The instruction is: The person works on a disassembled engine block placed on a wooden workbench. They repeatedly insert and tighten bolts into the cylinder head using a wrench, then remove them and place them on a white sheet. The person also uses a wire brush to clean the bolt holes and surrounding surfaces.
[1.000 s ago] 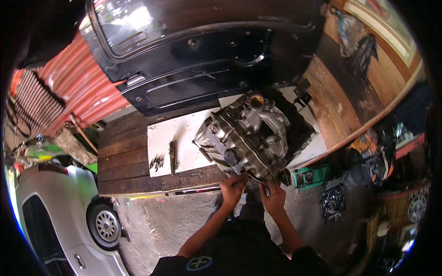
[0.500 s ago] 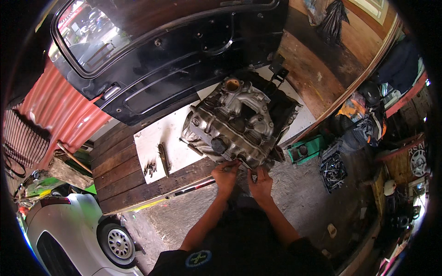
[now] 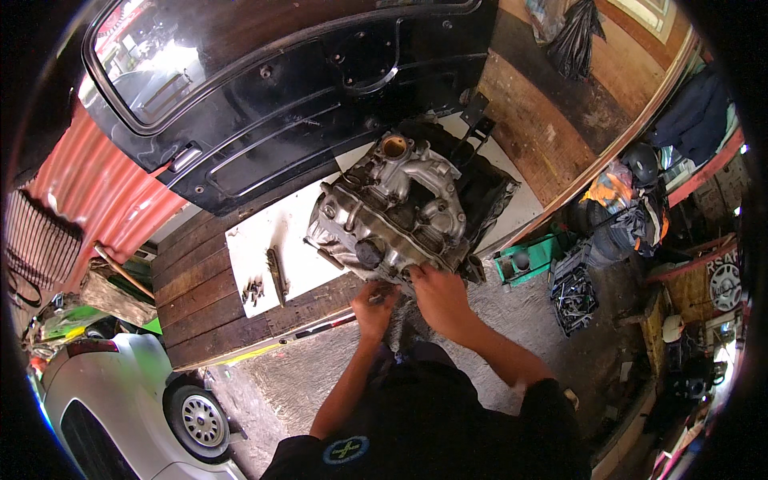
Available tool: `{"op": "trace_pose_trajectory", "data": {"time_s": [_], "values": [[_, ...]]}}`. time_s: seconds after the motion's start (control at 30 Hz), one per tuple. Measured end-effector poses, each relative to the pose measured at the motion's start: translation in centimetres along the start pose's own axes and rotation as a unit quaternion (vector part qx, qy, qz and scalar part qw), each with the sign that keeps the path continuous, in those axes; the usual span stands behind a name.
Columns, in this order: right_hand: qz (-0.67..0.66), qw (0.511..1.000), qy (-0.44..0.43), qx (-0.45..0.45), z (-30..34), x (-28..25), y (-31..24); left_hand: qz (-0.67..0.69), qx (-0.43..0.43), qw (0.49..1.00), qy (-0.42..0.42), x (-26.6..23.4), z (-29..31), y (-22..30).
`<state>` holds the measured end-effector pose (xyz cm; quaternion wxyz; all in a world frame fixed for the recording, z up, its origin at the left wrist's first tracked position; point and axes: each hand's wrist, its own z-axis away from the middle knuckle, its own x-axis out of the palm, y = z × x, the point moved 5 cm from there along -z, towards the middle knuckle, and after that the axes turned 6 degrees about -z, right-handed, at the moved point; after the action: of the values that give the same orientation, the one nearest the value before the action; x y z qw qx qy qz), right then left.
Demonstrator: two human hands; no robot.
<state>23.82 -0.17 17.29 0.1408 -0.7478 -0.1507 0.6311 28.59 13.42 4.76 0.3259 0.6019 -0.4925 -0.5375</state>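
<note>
Both the left hand (image 3: 374, 312) and the right hand (image 3: 440, 300) are shown in the head view at the near edge of a grey metal engine part (image 3: 376, 222), which is set on a white sheet (image 3: 256, 246) on a wooden bench (image 3: 200, 284). The left fingers are curled; whether anything is gripped by them cannot be told. The right fingertips are bent down against the part's near edge, but their hold is hidden by the back of the hand. Small dark pieces (image 3: 253, 292) and a slim tool (image 3: 276, 276) are laid on the sheet, too small to be identified. A silver car (image 3: 132, 400) is cut off by the dark rim.
</note>
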Motion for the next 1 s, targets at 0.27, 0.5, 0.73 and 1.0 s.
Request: {"op": "trace_pose_trajectory", "data": {"time_s": [0.27,0.5,0.73,1.0], "values": [[0.123,0.971,-0.106,-0.173,-6.5,2.1,-3.7,0.035,-0.040,0.997,-0.052,-1.6,-0.7,-2.9],[0.254,0.944,-0.096,-0.190,-7.4,2.7,-4.2,0.133,-0.143,0.979,-0.061,-2.3,-2.3,-4.7],[0.278,0.942,-0.059,-0.179,-4.0,1.4,-4.2,0.089,-0.110,0.981,-0.130,-3.6,-4.6,-4.4],[0.289,0.948,-0.061,-0.119,-3.1,1.5,-5.7,0.110,-0.092,0.968,-0.204,-3.2,-5.4,-4.9]]}}
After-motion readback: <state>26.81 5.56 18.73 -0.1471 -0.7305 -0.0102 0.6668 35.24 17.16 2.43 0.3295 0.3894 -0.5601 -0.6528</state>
